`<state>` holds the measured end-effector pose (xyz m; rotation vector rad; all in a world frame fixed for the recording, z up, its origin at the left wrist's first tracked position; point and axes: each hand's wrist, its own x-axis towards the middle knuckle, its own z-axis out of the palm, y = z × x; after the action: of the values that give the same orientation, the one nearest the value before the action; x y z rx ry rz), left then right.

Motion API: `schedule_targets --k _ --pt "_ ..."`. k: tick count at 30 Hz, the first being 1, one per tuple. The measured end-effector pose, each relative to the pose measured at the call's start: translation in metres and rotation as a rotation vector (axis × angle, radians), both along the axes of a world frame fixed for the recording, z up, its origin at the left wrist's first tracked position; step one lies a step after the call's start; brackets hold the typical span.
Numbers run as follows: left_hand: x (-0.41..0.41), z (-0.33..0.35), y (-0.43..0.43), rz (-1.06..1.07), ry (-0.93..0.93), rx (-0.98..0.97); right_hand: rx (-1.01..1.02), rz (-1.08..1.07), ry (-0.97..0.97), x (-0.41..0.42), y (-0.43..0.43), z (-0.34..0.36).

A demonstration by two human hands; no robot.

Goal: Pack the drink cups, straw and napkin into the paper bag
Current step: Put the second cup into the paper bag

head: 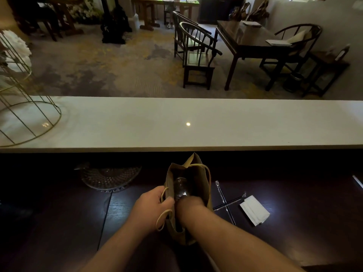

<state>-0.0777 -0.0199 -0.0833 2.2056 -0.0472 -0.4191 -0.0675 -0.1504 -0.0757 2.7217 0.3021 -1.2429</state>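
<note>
Paper bag (204, 185), brown and with its mouth open, was seen standing on the dark wooden table (59, 222) close to the viewer, and no print or logo could be made out on it. Its near left rim and one twisted handle were pinched by the left hand (152, 203), the fingers being closed on the paper. The right hand (189, 202) was pushed down into the bag's mouth past the wrist, so whether it was open or closed could not be told. A clear drink cup (181, 186) with a domed lid was seen inside the bag, just beyond that wrist. Just to the right of the bag, two wrapped straws (225, 201) were laid crossed over one another on the table, and a folded white napkin (254, 210) was lying beside them, its corner near one straw's end; no writing was legible on either. Farther left, a patterned glass plate (110, 177) was set at the table's back edge. Beyond it a pale counter (216, 122) was stretched across the view, with a gold wire stand (29, 107) placed at its left end.
</note>
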Motion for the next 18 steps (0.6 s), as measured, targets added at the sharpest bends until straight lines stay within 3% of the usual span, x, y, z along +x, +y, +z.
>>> schedule_targets --k 5,11,15,18 --pt "0.012 0.010 0.004 -0.032 0.004 -0.002 0.031 0.010 -0.091 0.000 -0.010 0.037" --pt "0.018 0.012 0.005 -0.065 0.002 -0.007 0.481 -0.075 -0.675 -0.023 -0.056 0.107" --pt "0.022 0.010 0.008 -0.042 -0.002 0.024 0.502 -0.338 -0.849 -0.026 -0.115 0.102" --pt "0.023 0.009 0.008 -0.038 0.005 0.014 0.469 -0.572 -0.807 -0.018 -0.152 0.054"
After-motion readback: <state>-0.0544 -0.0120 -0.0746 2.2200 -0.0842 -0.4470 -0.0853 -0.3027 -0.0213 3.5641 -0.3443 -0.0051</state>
